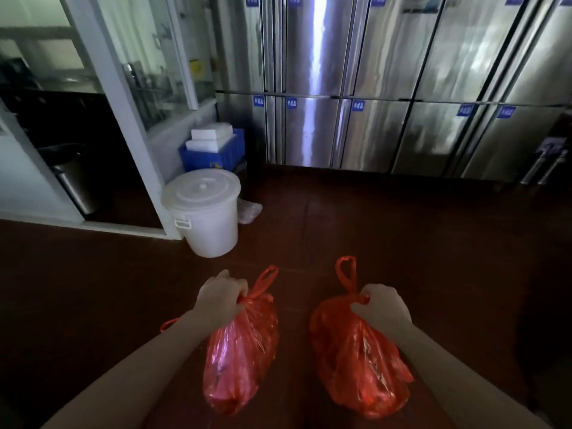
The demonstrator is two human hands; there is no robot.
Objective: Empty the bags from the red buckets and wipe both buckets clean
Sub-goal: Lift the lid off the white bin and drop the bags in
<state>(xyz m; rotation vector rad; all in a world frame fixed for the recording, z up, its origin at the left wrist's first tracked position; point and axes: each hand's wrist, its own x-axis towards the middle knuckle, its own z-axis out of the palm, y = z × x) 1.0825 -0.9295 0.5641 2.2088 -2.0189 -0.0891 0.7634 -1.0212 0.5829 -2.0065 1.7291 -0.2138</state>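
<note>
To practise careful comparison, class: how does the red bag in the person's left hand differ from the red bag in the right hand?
The left bag hangs long and narrow; the right bag is rounder and wider. The left bag's loop leans sideways; the right bag's loop stands upright. Both are thin red plastic, filled, and gripped at the neck, one by the left hand, one by the right hand.
</note>
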